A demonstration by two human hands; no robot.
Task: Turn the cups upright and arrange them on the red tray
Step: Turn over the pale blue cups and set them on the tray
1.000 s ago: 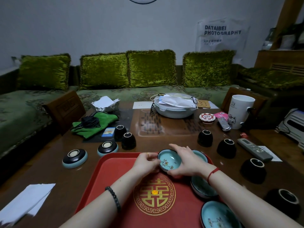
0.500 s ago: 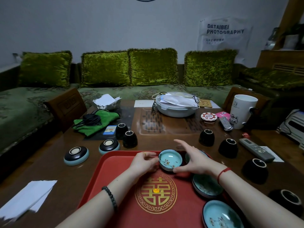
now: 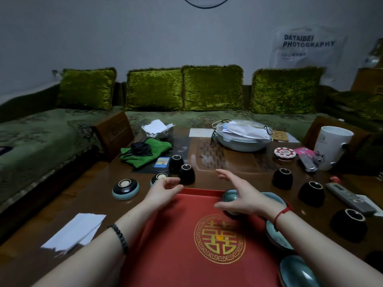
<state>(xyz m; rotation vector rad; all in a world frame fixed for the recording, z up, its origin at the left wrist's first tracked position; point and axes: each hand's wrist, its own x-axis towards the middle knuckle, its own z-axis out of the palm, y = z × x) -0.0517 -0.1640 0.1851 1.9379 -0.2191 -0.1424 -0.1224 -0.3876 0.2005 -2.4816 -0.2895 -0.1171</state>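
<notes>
The red tray (image 3: 165, 245) with a gold emblem lies in front of me. Several teal cups stand upright along its right side; the farthest one (image 3: 228, 195) is half hidden under my right hand (image 3: 242, 195), which hovers open above it. My left hand (image 3: 163, 189) is over the tray's far edge, fingers loosely apart and holding nothing, next to an upside-down shallow cup (image 3: 158, 176). Another upside-down shallow cup (image 3: 125, 188) sits further left. Upside-down black cups stand beyond the tray (image 3: 186, 174) and to its right (image 3: 310, 193).
A white mug (image 3: 331, 150), two remotes (image 3: 350, 197) and a round tin are on the right. A green cloth (image 3: 145, 151) and a white basin (image 3: 242, 137) lie at the back. White paper (image 3: 76, 230) lies at the left. Wooden chairs and a green sofa surround the table.
Both hands have let go of the teal cup, left on the tray's far right part, and moved up and forward. The view has tilted up.
</notes>
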